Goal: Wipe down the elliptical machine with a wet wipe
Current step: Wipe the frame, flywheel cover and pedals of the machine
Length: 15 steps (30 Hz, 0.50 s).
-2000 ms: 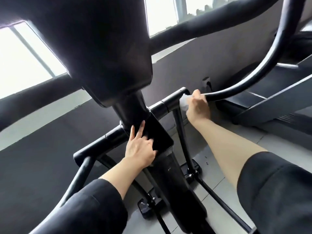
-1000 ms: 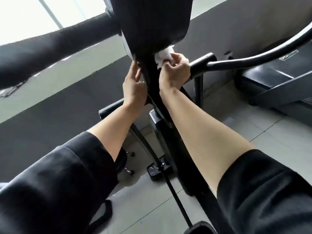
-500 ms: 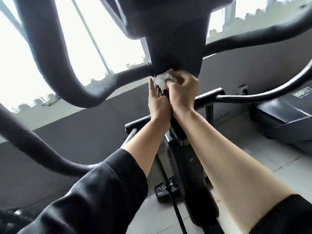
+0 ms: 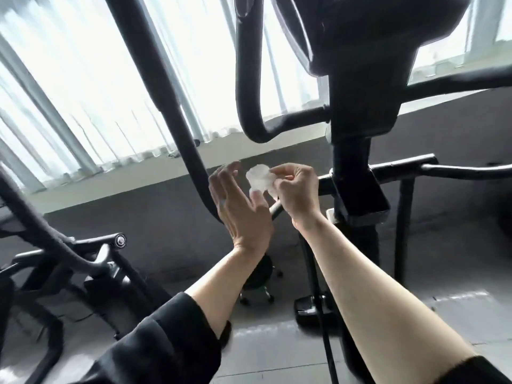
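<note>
Only the head view here, so that's what I've got. My right hand (image 4: 295, 189) is pinching the wet wipe (image 4: 260, 182), which is bunched into a small white wad, held in mid-air between my two hands and not touching any part of the machine. My left hand (image 4: 241, 209) is just beside it with fingers spread and loose, palm turned toward the wipe, holding nothing; the thumb looks like it's at the wipe's lower edge, but it's blurry so I can't say for sure.

The elliptical (image 4: 357, 106) fills most of the frame: centre post and console to the right, a curved handlebar (image 4: 177, 112) just left of my hands, the cross bar (image 4: 401, 167) running off right behind my wrist.

How far along? Honestly can't tell from the surfaces, nothing looks visibly wet or streaked. My guess is I'm refolding the wipe between passes, with plenty of frame left to do.

Room-wise, my hands sit in the gap between the handlebar and the post. It's snug on both sides, open toward me and downward. Lower left there's more black framework (image 4: 83, 259) crowding in.
</note>
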Tool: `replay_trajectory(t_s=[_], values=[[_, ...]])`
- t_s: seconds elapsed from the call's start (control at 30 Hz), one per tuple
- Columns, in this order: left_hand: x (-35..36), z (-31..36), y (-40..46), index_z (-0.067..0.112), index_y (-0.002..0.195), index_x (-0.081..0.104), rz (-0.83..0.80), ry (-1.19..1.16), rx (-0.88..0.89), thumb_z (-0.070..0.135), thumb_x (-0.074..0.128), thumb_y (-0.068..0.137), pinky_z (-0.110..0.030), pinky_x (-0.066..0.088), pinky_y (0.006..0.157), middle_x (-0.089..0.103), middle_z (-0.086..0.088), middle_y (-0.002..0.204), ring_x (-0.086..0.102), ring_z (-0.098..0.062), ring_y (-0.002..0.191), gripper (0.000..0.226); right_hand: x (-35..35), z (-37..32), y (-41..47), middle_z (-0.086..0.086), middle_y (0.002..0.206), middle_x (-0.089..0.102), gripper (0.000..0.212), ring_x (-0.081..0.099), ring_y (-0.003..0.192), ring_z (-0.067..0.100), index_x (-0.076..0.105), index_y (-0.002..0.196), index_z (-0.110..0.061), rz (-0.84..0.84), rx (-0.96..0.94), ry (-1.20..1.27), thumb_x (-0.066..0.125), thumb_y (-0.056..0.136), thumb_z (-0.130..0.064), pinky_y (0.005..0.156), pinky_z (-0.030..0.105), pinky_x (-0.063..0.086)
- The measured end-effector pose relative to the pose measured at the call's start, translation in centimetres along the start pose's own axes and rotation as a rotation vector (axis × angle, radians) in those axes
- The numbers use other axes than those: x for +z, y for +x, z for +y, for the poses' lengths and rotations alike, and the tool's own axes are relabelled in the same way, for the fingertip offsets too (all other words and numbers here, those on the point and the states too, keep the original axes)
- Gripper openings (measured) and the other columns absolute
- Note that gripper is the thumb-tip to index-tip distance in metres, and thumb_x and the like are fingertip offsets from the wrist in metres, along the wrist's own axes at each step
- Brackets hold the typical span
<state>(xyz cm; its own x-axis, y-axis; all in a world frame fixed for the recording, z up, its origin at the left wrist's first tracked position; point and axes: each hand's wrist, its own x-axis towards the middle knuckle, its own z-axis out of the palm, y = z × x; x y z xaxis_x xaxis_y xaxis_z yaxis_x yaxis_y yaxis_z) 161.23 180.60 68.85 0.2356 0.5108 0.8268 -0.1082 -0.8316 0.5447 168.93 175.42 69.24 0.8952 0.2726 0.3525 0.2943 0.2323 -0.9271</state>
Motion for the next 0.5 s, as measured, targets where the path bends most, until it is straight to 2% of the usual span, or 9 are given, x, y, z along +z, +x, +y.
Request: replay_trajectory(t_s=[0.07, 0.13, 0.17, 0.2, 0.27, 0.33, 0.37, 0.4, 0.5], values=[[-1.8, -2.8, -0.3, -0.001, 0.106, 0.049, 0.146, 0.072, -0.015, 0.002, 0.054, 0.068, -0.049, 0.042, 0.092, 0.039, -0.003, 0.107, 0.048, -0.032, 0.101, 0.038, 1.1, 2.1, -1.6, 0.0, 0.09, 0.073, 0.017, 0.068, 0.089, 0.013, 0.076, 0.091, -0.011, -0.019, 0.03, -0.084, 0.063, 0.083, -0.002, 0.083, 0.02, 0.053], [-2.5, -5.3, -0.3, -0.003, 0.103, 0.048, 0.278, 0.056, -0.258, 0.011, 0.055, 0.076, -0.049, 0.037, 0.094, 0.036, -0.004, 0.106, 0.046, -0.036, 0.102, 0.032, 2.7, 3.9, -3.2, 0.001, 0.105, 0.072, 0.025, 0.066, 0.099, 0.011, 0.075, 0.103, -0.009, -0.058, 0.007, -0.172, 0.059, 0.087, 0.001, 0.086, 0.007, 0.046], [-2.6, -5.9, -0.2, -0.004, 0.106, 0.048, 0.284, 0.001, -0.419, 0.018, 0.053, 0.083, -0.046, 0.036, 0.097, 0.035, -0.005, 0.107, 0.046, -0.035, 0.105, 0.033, 3.7, 4.7, -4.0, 0.002, 0.111, 0.071, 0.029, 0.065, 0.104, 0.012, 0.074, 0.107, -0.009, -0.071, -0.017, -0.221, 0.057, 0.088, 0.003, 0.089, 0.006, 0.044], [-2.4, -6.7, -0.2, -0.003, 0.111, 0.048, 0.239, -0.062, -0.563, 0.025, 0.051, 0.09, -0.043, 0.036, 0.099, 0.037, -0.006, 0.111, 0.045, -0.032, 0.11, 0.035, 4.8, 5.5, -4.7, 0.005, 0.117, 0.069, 0.031, 0.064, 0.109, 0.015, 0.073, 0.111, -0.008, -0.084, -0.052, -0.261, 0.056, 0.087, 0.004, 0.094, 0.011, 0.045], [-1.9, -8.6, -0.4, 0.001, 0.122, 0.047, 0.056, -0.162, -0.709, 0.034, 0.046, 0.1, -0.039, 0.038, 0.102, 0.047, -0.011, 0.121, 0.048, -0.025, 0.115, 0.04, 7.0, 6.7, -5.7, 0.008, 0.123, 0.066, 0.029, 0.061, 0.113, 0.02, 0.071, 0.114, -0.008, -0.13, -0.112, -0.306, 0.062, 0.088, -0.003, 0.1, 0.026, 0.047], [-1.6, -10.7, -0.4, 0.006, 0.123, 0.052, -0.078, -0.214, -0.693, 0.047, 0.046, 0.097, -0.042, 0.045, 0.099, 0.06, -0.011, 0.116, 0.058, -0.025, 0.109, 0.049, 8.9, 8.2, -5.9, 0.004, 0.105, 0.071, 0.019, 0.063, 0.098, 0.018, 0.074, 0.104, -0.013, -0.136, -0.196, -0.338, 0.068, 0.086, -0.013, 0.089, 0.027, 0.049], [-1.6, -11.5, -0.3, 0.007, 0.117, 0.056, -0.115, -0.222, -0.686, 0.049, 0.049, 0.095, -0.041, 0.048, 0.096, 0.065, -0.007, 0.106, 0.062, -0.025, 0.103, 0.047, 9.6, 9.0, -5.8, -0.003, 0.091, 0.07, 0.012, 0.062, 0.086, 0.016, 0.074, 0.094, -0.017, -0.112, -0.252, -0.387, 0.066, 0.086, -0.011, 0.079, 0.026, 0.048], [-1.6, -12.4, -0.2, 0.009, 0.11, 0.059, -0.147, -0.235, -0.677, 0.046, 0.054, 0.095, -0.038, 0.049, 0.093, 0.068, 0.0, 0.096, 0.065, -0.022, 0.098, 0.04, 9.9, 10.1, -5.4, -0.007, 0.081, 0.067, 0.015, 0.059, 0.078, 0.016, 0.071, 0.087, -0.018, -0.079, -0.285, -0.448, 0.062, 0.086, -0.006, 0.073, 0.025, 0.044], [-1.4, -14.2, 0.1, 0.015, 0.094, 0.061, -0.198, -0.192, -0.553, 0.042, 0.062, 0.092, -0.03, 0.05, 0.084, 0.065, 0.011, 0.078, 0.063, -0.011, 0.08, 0.027, 9.4, 13.5, -3.3, -0.008, 0.069, 0.055, 0.027, 0.056, 0.08, 0.024, 0.064, 0.073, -0.015, -0.009, -0.242, -0.642, 0.043, 0.083, -0.002, 0.069, 0.021, 0.034]])
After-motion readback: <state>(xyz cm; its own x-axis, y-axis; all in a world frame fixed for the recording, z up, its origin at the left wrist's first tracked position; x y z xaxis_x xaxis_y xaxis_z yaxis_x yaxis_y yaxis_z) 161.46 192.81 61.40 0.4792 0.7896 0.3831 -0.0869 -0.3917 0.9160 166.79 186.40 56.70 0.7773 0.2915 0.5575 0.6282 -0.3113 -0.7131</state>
